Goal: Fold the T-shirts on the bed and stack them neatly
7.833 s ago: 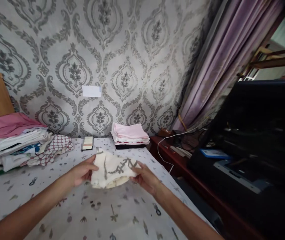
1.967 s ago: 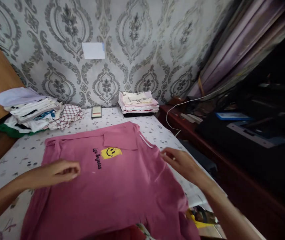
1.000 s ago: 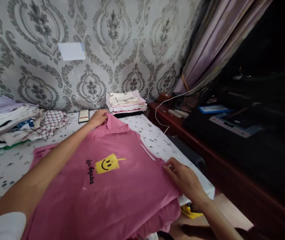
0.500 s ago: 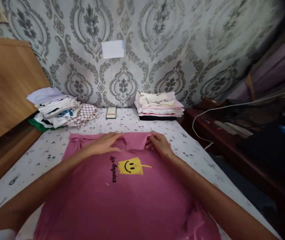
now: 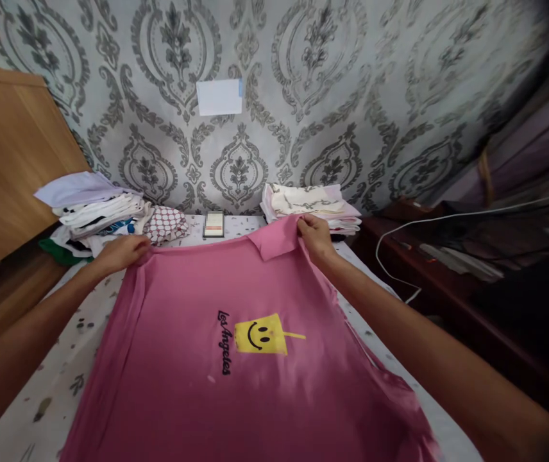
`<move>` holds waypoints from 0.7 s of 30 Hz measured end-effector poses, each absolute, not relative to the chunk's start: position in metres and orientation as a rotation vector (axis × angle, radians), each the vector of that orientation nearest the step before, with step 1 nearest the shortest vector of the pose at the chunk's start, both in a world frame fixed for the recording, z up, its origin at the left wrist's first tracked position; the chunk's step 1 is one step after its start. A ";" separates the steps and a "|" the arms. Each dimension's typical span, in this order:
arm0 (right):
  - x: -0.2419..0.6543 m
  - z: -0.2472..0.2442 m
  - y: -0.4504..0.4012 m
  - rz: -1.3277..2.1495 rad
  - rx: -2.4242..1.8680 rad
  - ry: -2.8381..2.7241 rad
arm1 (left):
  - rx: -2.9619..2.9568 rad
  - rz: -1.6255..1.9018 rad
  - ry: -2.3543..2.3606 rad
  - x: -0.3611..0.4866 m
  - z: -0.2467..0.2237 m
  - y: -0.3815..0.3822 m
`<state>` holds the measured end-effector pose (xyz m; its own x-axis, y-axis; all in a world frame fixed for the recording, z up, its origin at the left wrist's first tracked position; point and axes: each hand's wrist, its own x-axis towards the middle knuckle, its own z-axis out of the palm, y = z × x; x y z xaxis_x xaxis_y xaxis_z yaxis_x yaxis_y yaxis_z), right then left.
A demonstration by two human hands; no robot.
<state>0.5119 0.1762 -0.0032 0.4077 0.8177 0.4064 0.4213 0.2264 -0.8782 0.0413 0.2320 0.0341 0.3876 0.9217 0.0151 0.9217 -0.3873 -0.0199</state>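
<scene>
A pink shirt [image 5: 183, 359] with a yellow smiling cup print and "Los Angeles" lettering stretches across the bed, its far edge raised. My left hand [image 5: 124, 251] is closed on the far left corner of the shirt. At the far right corner, my right hand [image 5: 317, 236] pinches the cloth, beside a folded-over flap. The near end of the shirt runs out of view at the bottom.
Clothes lie in a loose pile [image 5: 101, 215] at the back left, by a wooden panel [image 5: 15, 167]. Folded clothes [image 5: 303, 199] are stacked at the back right. Between them is a small framed card [image 5: 213, 224]. A white cable [image 5: 377, 247] hangs on the right.
My left hand has moved left and closed on the shirt's corner. My right hand has risen with its corner, and the far edge is now lifted and pulled taut.
</scene>
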 end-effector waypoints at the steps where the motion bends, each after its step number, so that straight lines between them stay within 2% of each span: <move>1: 0.515 -0.005 0.187 0.380 -1.436 -1.190 | -2.507 0.005 -1.768 0.048 0.036 0.235; 5: 0.518 -0.026 0.213 0.342 -1.631 -1.135 | -2.310 -0.005 -1.794 0.073 0.034 0.237; 12: 0.509 -0.064 0.191 0.389 -1.727 -1.274 | -2.517 -0.256 -1.837 0.080 0.010 0.200; 17: 0.506 -0.064 0.164 0.150 -1.688 -1.593 | -2.753 -0.467 -1.758 0.076 -0.006 0.152; 19: 0.495 -0.062 0.154 0.038 -1.633 -1.703 | -2.724 -0.627 -1.878 0.072 -0.010 0.150; 21: 0.480 -0.061 0.143 -0.011 -1.562 -1.836 | -2.639 -0.819 -2.228 0.067 -0.013 0.161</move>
